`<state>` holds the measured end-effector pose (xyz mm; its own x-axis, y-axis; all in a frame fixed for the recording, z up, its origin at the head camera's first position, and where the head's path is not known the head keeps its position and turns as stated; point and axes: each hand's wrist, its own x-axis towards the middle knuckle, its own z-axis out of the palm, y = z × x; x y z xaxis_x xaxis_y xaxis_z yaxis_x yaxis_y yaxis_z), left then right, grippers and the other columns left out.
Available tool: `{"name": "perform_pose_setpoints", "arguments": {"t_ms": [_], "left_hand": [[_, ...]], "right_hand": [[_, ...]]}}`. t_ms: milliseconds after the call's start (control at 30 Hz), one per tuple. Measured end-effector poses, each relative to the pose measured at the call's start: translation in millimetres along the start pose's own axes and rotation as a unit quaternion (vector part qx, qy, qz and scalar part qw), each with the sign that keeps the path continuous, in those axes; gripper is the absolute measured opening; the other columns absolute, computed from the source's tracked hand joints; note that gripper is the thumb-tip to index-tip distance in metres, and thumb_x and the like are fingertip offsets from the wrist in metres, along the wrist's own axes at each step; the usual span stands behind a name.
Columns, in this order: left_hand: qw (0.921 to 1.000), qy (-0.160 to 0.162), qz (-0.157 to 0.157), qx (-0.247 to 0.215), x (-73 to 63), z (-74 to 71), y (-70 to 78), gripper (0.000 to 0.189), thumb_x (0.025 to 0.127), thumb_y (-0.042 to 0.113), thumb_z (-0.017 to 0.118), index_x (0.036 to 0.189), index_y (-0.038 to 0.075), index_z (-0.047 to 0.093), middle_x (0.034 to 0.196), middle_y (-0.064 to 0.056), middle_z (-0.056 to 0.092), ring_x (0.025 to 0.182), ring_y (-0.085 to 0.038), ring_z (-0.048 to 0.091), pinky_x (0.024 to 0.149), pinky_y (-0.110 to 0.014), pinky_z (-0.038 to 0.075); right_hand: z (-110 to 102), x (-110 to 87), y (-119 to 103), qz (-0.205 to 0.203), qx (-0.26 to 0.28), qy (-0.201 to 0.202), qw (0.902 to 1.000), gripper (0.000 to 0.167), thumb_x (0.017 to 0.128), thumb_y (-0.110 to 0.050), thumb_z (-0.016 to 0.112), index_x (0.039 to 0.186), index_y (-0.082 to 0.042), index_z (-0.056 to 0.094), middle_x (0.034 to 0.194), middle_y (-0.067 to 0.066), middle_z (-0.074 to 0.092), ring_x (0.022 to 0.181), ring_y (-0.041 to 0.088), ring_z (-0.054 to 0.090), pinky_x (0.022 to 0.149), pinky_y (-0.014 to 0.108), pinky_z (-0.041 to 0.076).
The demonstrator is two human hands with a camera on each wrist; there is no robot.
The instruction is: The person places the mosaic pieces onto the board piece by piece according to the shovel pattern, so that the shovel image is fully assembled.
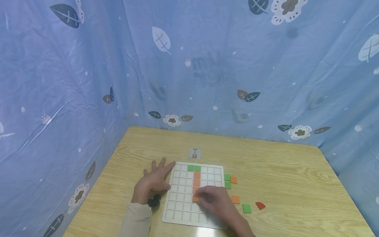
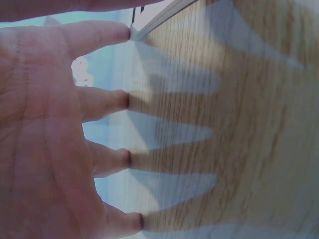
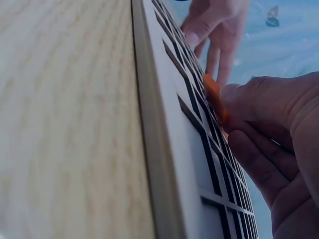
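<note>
My right hand (image 1: 217, 201) pinches an orange square tile (image 3: 214, 97) between thumb and fingers, low over a cell of the white grid board (image 1: 179, 206). Whether the tile lies flat in the cell cannot be told. Above it in the same column are orange tiles (image 1: 196, 175), topped by two green tiles (image 1: 193, 168) in the first row. The left hand (image 1: 154, 180) has its fingers spread at the board's left side. Its fingertips (image 2: 119, 99) rest on the table, and the index finger touches the board's upper left corner. The right hand hides part of the lower right cells.
A small picture card (image 1: 194, 153) lies beyond the board. To the board's right are loose green tiles (image 1: 227, 185), orange tiles (image 1: 235, 199), another green square (image 1: 246, 208) and a red quarter-circle piece (image 1: 260, 205). A blue patterned curtain (image 1: 207, 82) hangs behind the wooden table (image 1: 290, 177).
</note>
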<state>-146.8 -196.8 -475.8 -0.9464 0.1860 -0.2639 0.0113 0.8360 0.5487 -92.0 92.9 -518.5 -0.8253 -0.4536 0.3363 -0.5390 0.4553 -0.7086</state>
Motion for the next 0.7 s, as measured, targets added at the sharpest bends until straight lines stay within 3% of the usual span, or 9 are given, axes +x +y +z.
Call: {"name": "perform_pose_setpoints", "arguments": {"t_ms": [300,700], "left_hand": [[0.9999,-0.006,0.001,0.010,-2.2,-2.9,1.8,0.099,0.079,0.008,0.088,0.168,0.019,0.046,0.181,-0.028,0.018,0.163,-0.066,0.002,0.117,-0.095,0.005],[0.9999,-0.007,0.001,0.015,-0.3,-2.5,1.2,0.099,0.080,0.010,0.089,0.168,0.020,0.046,0.181,-0.028,0.018,0.163,-0.066,0.002,0.117,-0.095,0.006]], "right_hand": [[4.3,1.0,-0.4,-0.047,-0.026,0.012,0.9985,0.033,0.081,0.006,0.086,0.108,-0.013,0.083,0.106,-0.004,0.084,0.100,0.011,0.079,0.089,0.032,0.065],[6.0,1.5,-2.7,-0.053,-0.041,0.017,0.9976,0.032,0.081,0.002,0.089,0.108,-0.014,0.083,0.106,-0.004,0.084,0.099,0.010,0.079,0.089,0.028,0.065]]}}
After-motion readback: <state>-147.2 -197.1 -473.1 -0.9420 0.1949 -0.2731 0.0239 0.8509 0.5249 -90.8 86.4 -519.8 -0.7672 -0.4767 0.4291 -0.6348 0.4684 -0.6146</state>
